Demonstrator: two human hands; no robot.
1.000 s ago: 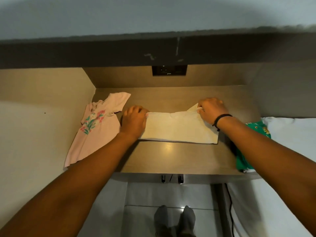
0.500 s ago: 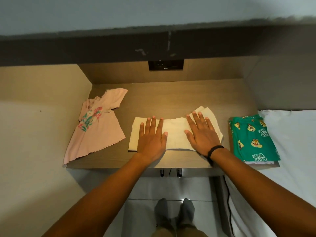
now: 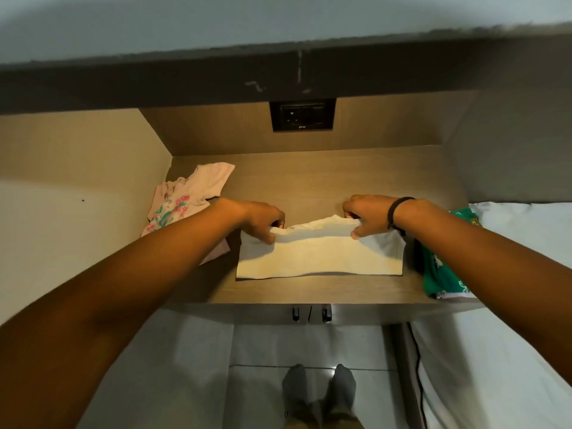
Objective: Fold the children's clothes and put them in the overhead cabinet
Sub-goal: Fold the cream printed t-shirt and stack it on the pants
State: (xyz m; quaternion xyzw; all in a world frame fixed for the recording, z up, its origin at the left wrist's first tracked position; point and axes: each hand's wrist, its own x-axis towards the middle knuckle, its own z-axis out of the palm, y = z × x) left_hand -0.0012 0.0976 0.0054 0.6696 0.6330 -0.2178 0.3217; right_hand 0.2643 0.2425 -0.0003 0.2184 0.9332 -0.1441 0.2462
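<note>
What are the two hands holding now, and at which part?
Both hold the cream garment by its far edge: left hand near the left corner, right hand near the right.

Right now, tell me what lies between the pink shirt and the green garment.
In the head view, the cream garment lies between the pink shirt and green garment, both hands pinching its far edge.

Wooden desk (image 3: 309,178) set in a recess, taken as landmark. Black socket panel (image 3: 302,115) on the back wall above the desk. Two small dark handles (image 3: 310,314) on the desk's front edge. White bed sheet (image 3: 507,351) right of the desk, a black cable (image 3: 418,366) hanging between them. Pale tiled floor (image 3: 266,351) below the desk, with feet in grey socks (image 3: 318,388).
</note>
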